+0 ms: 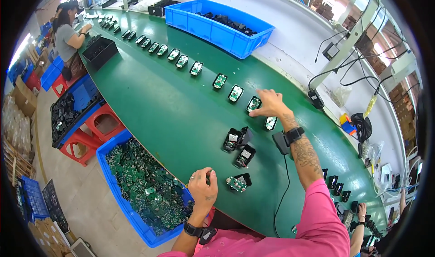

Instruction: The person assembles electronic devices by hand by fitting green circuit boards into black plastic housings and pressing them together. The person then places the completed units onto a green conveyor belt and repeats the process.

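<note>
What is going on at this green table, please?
A person in a pink shirt works at a green table. The right hand reaches over a black case with a green circuit board, in a row of similar ones; I cannot tell if the fingers touch it. The left hand, loosely curled, shows nothing held, near a blue bin of boards. Another person is farther along.

Green table (145,105) offers a bare central lane; housing row (196,68) obstructs beyond.

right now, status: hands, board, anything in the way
Right hand open at cased green board, contact unclear. Left hand curled near table edge. Black cases between, seemingly not blocking.
</note>
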A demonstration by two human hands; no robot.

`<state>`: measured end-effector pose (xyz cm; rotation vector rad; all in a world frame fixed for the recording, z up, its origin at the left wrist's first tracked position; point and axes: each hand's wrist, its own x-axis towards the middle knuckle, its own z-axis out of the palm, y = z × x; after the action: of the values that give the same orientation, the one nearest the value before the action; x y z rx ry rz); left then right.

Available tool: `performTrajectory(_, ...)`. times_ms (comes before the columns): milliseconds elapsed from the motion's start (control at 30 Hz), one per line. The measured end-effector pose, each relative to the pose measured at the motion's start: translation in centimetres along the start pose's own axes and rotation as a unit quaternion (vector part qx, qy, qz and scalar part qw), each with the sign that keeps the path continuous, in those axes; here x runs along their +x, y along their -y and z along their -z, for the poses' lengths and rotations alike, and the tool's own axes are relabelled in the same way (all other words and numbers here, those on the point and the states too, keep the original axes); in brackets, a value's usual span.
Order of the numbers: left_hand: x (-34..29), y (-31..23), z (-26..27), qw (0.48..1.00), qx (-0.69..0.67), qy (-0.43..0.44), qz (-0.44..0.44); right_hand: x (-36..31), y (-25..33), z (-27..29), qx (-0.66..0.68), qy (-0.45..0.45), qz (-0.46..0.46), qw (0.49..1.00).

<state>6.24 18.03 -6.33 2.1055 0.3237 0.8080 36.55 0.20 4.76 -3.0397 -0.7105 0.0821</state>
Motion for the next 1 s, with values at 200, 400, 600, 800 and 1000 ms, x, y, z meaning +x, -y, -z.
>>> performTrajectory(200, 0.0, 0.1, -0.5, 1.0, -0.006, 0.001, -0.014, 0.1, 0.2, -2.5, 0.06, -0.025, -0.02, 0.998)
performTrajectory(400, 0.0, -0.2, -0.5, 1.0, -0.012, 0.008, -0.013, 0.4, 0.2, -3.0, 0.065, -0.064, -0.033, 0.995)
performTrajectory(600, 0.2, -0.1, -0.2, 1.0, -0.01, 0.003, -0.011, -2.0, -2.9, 1.1, 0.01, 0.036, 0.034, 0.999)
performTrajectory(800, 0.1, -0.2, -0.1, 1.0, -0.017, 0.019, -0.008, -5.8, -3.2, -0.7, -0.063, 0.049, 0.092, 0.993)
performTrajectory(1000, 0.1, 0.4, -0.2, 1.0, -0.015, 0.018, -0.009, -5.9, -2.4, -0.4, -0.002, 0.052, 0.018, 0.998)
